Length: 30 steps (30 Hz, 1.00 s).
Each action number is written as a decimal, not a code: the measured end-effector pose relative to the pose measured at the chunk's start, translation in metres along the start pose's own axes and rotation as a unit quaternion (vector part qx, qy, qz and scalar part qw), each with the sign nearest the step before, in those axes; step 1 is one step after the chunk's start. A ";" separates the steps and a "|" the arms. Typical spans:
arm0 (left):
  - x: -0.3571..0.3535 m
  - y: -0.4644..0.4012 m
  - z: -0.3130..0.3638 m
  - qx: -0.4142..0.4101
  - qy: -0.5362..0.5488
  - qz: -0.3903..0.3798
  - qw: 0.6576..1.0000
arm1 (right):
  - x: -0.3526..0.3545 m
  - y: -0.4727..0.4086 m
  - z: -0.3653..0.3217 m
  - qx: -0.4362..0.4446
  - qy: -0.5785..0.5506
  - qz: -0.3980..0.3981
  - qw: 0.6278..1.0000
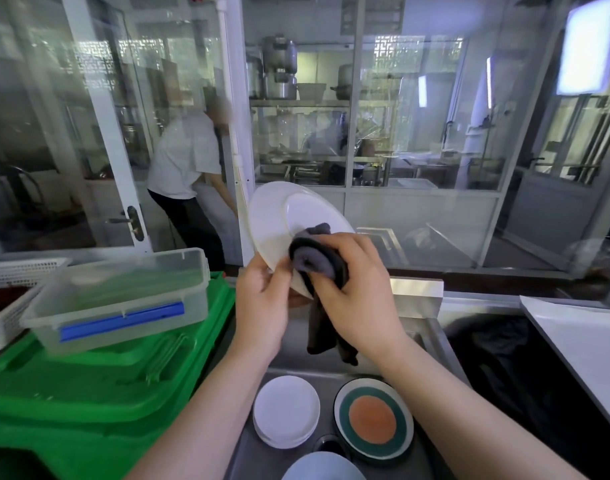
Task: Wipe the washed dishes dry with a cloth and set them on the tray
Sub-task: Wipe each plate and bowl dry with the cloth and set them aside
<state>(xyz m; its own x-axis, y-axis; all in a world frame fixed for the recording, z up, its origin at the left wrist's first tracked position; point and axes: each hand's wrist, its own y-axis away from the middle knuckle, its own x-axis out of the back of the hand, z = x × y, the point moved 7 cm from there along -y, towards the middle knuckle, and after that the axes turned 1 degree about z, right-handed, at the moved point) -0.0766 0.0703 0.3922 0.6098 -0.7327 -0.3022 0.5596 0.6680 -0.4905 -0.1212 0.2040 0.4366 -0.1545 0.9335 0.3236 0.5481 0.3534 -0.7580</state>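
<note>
White porcelain: a plate (289, 220) held up on edge, tilted, above the metal sink (431, 341), its underside foot ring facing the camera.

Left hand (262, 306) grips the plate's lower rim; thumb lies over the near face, fingers curl round behind, mostly hidden. Grip closed on the rim.

Right hand (359, 289) just right of the left hand, nearly touching it. Fingers curled around a bunched dark grey cloth (314, 261), pressing it against the plate's lower face. A wad of cloth sticks out above the knuckles onto the plate; the loose tail hangs down below the hand, between the two wrists, over the sink.

Below the hands, between the forearms: a stack of small white plates (286, 410) under the left wrist, and beside it, under the right wrist, a plate with an orange centre and green ring (373, 420). A pale blue dish (322, 467) shows at the bottom edge, partly cut off.

Left of the left hand: green plastic crates (99, 393) with a clear lidded box with a blue clasp (123, 299) resting on top. Farther left, a white mesh basket (16, 271).

Right of the right hand: a white tray (587, 344), only a corner in view.

Beyond the plate, behind glass, a person in a white shirt (185, 161) bends forward.
</note>
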 end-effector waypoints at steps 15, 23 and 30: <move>-0.003 0.024 -0.009 -0.033 -0.190 -0.045 0.980 | 0.004 0.026 0.038 -0.114 -0.008 -0.024 0.993; -0.033 0.054 -0.015 -0.132 -0.450 -0.266 0.842 | 0.019 0.056 0.079 -0.289 -0.147 0.092 0.941; -0.055 0.071 -0.014 -0.231 -0.636 -0.336 0.655 | 0.016 0.068 0.089 -0.332 -0.259 0.073 0.904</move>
<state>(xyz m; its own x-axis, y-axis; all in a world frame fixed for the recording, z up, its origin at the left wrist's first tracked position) -0.0782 0.1563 0.3627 0.4523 0.0567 0.8901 0.8909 -0.0759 -0.4479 -0.1595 0.2480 0.3392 -0.3108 0.9311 -0.1908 0.9397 0.2710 -0.2086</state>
